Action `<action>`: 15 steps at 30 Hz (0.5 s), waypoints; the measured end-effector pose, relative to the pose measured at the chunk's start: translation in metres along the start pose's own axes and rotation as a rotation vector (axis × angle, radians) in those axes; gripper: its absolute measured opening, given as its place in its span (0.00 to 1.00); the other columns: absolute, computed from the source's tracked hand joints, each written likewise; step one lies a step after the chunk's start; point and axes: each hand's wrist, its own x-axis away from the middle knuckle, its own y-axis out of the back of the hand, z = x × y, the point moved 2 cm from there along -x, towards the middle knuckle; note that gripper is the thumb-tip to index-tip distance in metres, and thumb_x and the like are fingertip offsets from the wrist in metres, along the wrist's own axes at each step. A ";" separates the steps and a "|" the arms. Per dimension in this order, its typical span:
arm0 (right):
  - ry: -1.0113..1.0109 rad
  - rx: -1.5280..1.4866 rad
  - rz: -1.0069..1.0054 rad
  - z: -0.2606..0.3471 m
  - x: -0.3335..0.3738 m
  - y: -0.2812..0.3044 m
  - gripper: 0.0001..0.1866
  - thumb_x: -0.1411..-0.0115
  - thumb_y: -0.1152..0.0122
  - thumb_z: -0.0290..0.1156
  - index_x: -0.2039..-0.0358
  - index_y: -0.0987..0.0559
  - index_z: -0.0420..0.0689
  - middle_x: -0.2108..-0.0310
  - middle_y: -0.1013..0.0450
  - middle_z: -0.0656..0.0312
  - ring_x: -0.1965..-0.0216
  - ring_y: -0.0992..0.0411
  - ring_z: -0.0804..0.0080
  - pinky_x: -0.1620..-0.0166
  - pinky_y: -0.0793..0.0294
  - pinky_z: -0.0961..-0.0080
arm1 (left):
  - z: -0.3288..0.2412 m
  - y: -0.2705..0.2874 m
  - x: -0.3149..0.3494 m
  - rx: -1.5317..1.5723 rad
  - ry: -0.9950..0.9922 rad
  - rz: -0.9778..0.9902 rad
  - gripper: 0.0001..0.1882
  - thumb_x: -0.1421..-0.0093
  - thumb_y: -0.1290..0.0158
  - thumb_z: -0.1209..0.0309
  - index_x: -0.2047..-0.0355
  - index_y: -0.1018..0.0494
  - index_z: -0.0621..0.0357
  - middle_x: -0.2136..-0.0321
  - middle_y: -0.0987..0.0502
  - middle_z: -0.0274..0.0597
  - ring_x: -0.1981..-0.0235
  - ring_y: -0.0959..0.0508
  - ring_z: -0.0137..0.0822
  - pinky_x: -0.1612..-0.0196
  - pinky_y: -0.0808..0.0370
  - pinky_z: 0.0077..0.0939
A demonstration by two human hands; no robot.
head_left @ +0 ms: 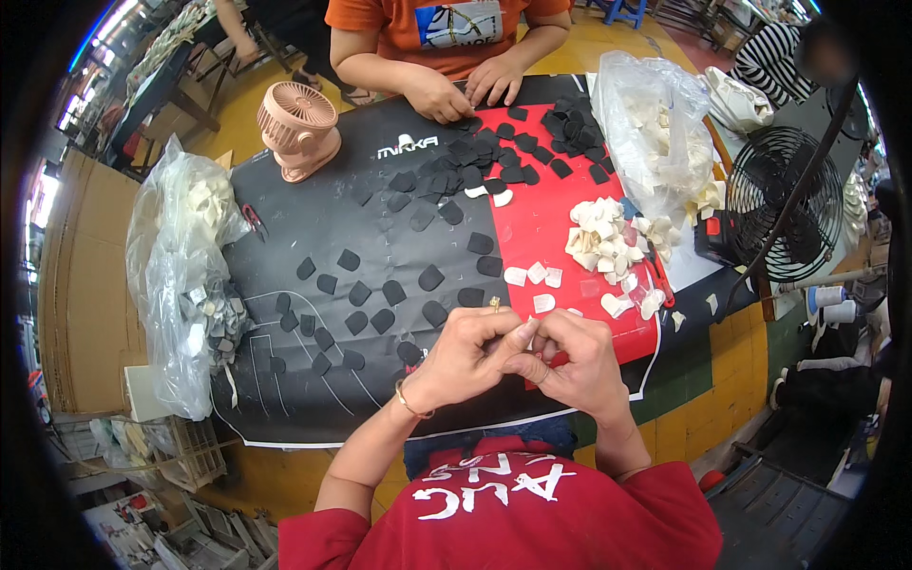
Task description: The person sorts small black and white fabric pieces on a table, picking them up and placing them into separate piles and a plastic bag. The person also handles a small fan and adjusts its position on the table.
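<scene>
My left hand (467, 353) and my right hand (576, 359) meet above the table's near edge. Thumbs and fingers of both are pinched together, tip to tip, around something small and pale that the fingers mostly hide. Just beyond them lie several small white pieces (543, 303) on the red part of the table cover (532, 228). A heap of curled cream pieces (600, 233) sits to their right. Leftward, rounded black fabric-like pieces (393, 293) are scattered singly over the black cover (285, 256), with a denser black pile (456, 169) farther away.
Across the table, a person's hands (465, 93) work beside the black pieces. Around the table stand a pink fan (300, 128), a clear bag of scraps (176, 275) at left, another bag (655, 119) at right and a black-caged fan (788, 195). Red-handled snips (254, 220) lie near the left bag.
</scene>
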 end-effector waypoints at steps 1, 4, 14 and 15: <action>0.022 0.082 -0.043 0.001 0.002 0.002 0.26 0.53 0.23 0.48 0.78 0.26 0.39 0.82 0.32 0.64 0.84 0.35 0.78 0.80 0.37 0.79 | -0.001 -0.001 -0.001 -0.020 -0.039 -0.052 0.13 0.36 0.46 0.71 0.76 0.27 0.66 0.86 0.34 0.43 0.86 0.38 0.36 0.80 0.39 0.29; -0.027 0.192 -0.041 0.003 0.005 0.009 0.27 0.52 0.25 0.51 0.81 0.30 0.43 0.84 0.34 0.66 0.84 0.35 0.72 0.80 0.36 0.73 | 0.001 0.002 -0.002 -0.104 -0.001 -0.039 0.15 0.35 0.46 0.71 0.79 0.28 0.65 0.86 0.32 0.41 0.85 0.35 0.31 0.80 0.39 0.27; -0.181 -0.387 0.199 -0.006 0.002 0.002 0.13 0.37 0.37 0.33 0.72 0.22 0.35 0.80 0.27 0.63 0.82 0.33 0.82 0.78 0.35 0.81 | 0.006 -0.006 0.009 0.388 0.169 0.032 0.19 0.30 0.52 0.67 0.76 0.27 0.68 0.83 0.28 0.37 0.79 0.32 0.20 0.76 0.36 0.22; -0.154 -0.428 0.198 -0.008 0.003 0.001 0.13 0.35 0.39 0.32 0.72 0.22 0.35 0.80 0.27 0.63 0.81 0.33 0.82 0.78 0.34 0.82 | 0.007 -0.007 0.011 0.395 0.163 0.007 0.19 0.30 0.52 0.66 0.76 0.27 0.67 0.82 0.27 0.35 0.78 0.32 0.20 0.75 0.35 0.20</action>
